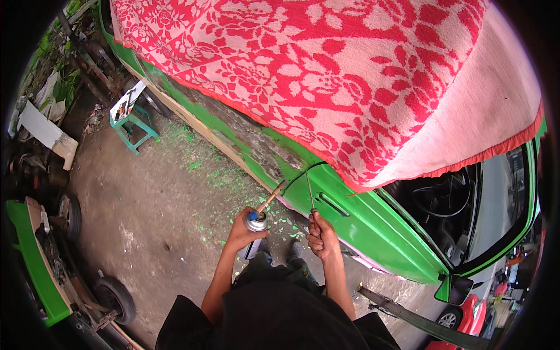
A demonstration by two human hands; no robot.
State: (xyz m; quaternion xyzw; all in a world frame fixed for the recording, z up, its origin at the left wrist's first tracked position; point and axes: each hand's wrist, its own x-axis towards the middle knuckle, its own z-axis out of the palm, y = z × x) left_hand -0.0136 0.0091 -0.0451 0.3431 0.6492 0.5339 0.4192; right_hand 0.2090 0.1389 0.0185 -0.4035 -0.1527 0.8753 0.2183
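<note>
My left hand (238, 234) is wrapped round a gas torch (256, 220), a canister with a blue knob and a copper-coloured nozzle. The nozzle points up and right, its end close to the green car's side (373, 228). In my right fist (324, 236) is a slim tool (310, 191) with a long, thin metal shaft, much like a screwdriver. Its tip is at the panel near the door's edge; whether it touches I cannot tell. Left of the tip, a stripped patch (256, 149) shows bare grey-brown surface between strips of green paint. No flame is visible.
A red and pink floral blanket (326, 76) covers the car's top. Green paint flakes (204, 153) litter the concrete floor. A green stool (133, 125) with tools on it stands at left. Wheels (114, 298) and a green body panel (38, 262) lie farther left; a red car (464, 321) is at lower right.
</note>
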